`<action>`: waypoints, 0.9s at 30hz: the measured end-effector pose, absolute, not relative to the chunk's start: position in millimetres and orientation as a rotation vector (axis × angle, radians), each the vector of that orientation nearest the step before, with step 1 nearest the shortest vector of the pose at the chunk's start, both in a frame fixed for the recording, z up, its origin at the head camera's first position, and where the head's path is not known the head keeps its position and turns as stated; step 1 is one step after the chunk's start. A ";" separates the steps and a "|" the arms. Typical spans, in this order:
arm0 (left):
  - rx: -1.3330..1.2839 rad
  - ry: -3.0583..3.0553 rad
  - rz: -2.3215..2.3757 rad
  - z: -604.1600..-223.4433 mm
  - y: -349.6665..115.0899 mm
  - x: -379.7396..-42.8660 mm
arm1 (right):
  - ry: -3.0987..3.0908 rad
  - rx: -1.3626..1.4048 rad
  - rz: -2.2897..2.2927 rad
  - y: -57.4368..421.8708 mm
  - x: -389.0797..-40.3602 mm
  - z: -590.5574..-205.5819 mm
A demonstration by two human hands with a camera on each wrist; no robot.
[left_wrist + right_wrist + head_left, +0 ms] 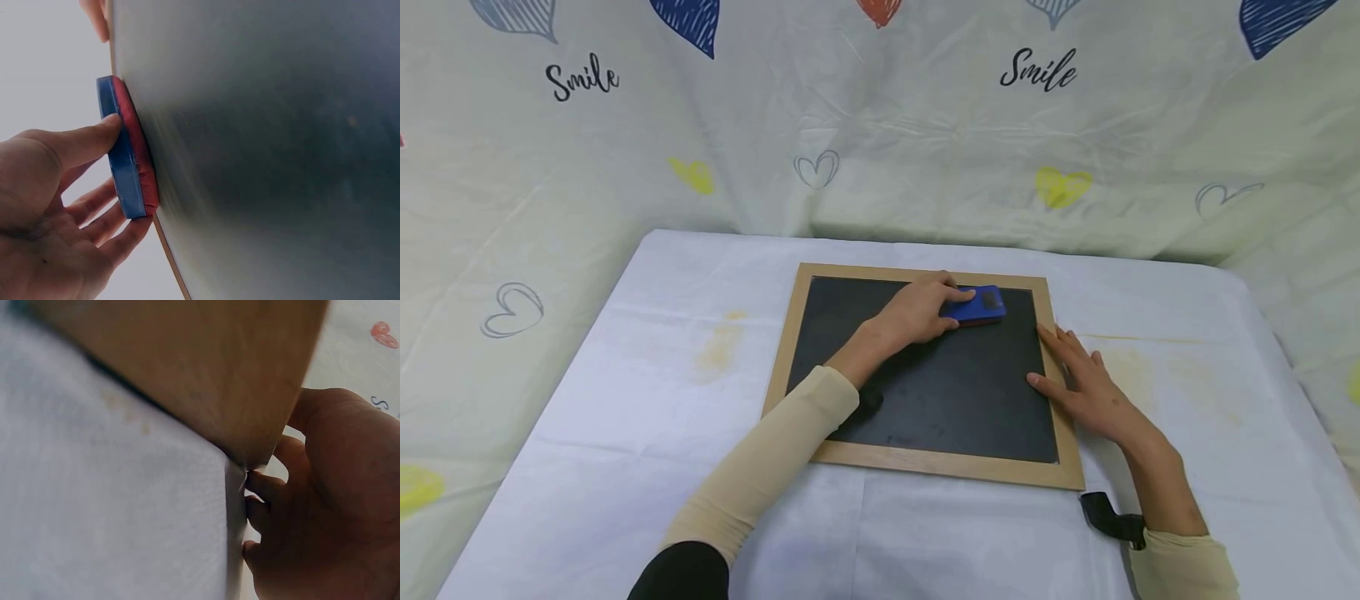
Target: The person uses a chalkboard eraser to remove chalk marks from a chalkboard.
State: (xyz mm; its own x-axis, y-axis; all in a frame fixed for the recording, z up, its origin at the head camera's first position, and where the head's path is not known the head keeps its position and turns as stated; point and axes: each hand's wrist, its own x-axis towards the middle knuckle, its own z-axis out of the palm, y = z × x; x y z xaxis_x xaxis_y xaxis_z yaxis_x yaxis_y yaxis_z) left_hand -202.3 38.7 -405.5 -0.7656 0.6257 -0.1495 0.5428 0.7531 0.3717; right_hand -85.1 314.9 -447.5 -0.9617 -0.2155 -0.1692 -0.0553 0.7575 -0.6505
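A blackboard (955,392) with a pale wooden frame (925,463) lies on the white-covered table. On its upper right part sits a blue eraser (987,302). My left hand (916,310) holds that eraser, thumb on the near side and fingers on the far side. In the left wrist view, the eraser's red felt (137,150) faces the dark board surface, and the thumb presses the blue back. My right hand (1086,387) rests on the frame's right side, its thumb reaching over onto the board. The right wrist view shows its fingers (262,485) touching beside the wooden edge.
The white tablecloth (617,400) has faint yellowish stains left and right of the board. Behind the table hangs a curtain (910,108) printed with hearts and "Smile". Black wrist-worn pieces (1111,521) sit by both wrists.
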 end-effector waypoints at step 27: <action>0.788 2.717 0.515 -411.8 9.5 -201.9 | 2.705 -0.227 -1.016 315.3 -85.6 -448.6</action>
